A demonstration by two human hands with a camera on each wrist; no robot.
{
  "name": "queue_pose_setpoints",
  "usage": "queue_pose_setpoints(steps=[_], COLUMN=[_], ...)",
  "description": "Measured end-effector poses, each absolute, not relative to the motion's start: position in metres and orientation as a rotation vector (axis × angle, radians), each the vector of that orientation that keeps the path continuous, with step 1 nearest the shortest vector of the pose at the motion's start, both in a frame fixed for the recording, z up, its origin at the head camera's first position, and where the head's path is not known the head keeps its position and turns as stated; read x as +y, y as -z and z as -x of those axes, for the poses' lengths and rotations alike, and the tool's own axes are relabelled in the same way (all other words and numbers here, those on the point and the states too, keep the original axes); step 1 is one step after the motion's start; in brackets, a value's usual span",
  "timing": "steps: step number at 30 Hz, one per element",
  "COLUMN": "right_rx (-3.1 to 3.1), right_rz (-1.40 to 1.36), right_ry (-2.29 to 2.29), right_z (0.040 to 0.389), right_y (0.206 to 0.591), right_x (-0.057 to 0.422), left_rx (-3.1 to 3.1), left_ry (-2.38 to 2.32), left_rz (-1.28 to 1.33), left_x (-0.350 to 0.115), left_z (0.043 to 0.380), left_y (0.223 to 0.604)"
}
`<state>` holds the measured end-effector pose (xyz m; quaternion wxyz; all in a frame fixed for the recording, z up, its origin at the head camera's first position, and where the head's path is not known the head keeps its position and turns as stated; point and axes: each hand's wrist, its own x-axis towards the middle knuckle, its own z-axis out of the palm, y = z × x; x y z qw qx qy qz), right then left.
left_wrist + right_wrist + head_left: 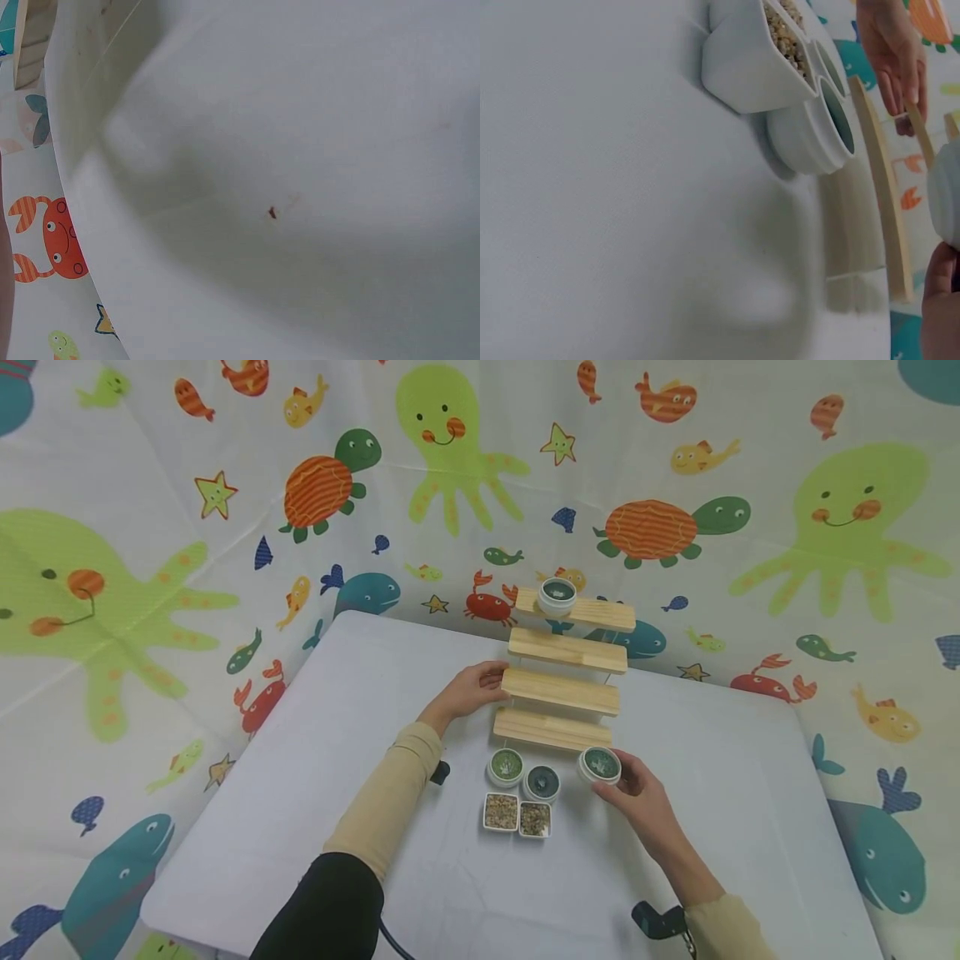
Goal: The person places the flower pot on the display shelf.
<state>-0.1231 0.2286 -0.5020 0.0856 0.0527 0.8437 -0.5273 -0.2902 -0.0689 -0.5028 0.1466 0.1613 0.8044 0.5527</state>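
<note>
A small stepped stand of several pale wooden boards [566,692] is on the white table. My left hand [471,692] grips the left end of one of its lower boards; the right wrist view shows thumb and fingers around that end. Just in front of the lowest board, my right hand [641,797] holds a round white pot [946,195] with a dark green top between thumb and fingers. Another such pot [557,597] stands on the top board, at its left. The left wrist view shows neither the left hand's fingertips nor its grip.
Two more round pots, one light green on top [506,767] and one dark [542,783], stand before the stand. Nearer are two square white pots of gravel [500,812] [535,820]. A sea-animal cloth [465,552] hangs behind the table [315,693].
</note>
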Motion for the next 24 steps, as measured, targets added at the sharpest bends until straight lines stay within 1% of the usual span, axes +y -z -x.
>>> queue_pose_setpoints(steps=[8,12,20,24], right_rx=[2.488,2.496,2.524,2.509], right_rz=[-0.215,-0.216,-0.200,-0.211], right_ry=[1.623,1.641,1.687,1.709], right_z=[0.132,0.137,0.148,0.152], right_y=[0.494,0.487,0.472,0.468], right_x=[0.226,0.225,0.227,0.226], left_rx=[2.259,2.266,2.275,2.303], left_ry=[-1.565,-1.558,-1.600,-1.602], left_rz=[-0.492,-0.486,-0.450,-0.463], left_x=[-0.070,-0.070,-0.070,-0.069], left_z=[0.276,0.275,0.289,0.290], left_y=[0.472,0.471,0.499,0.502])
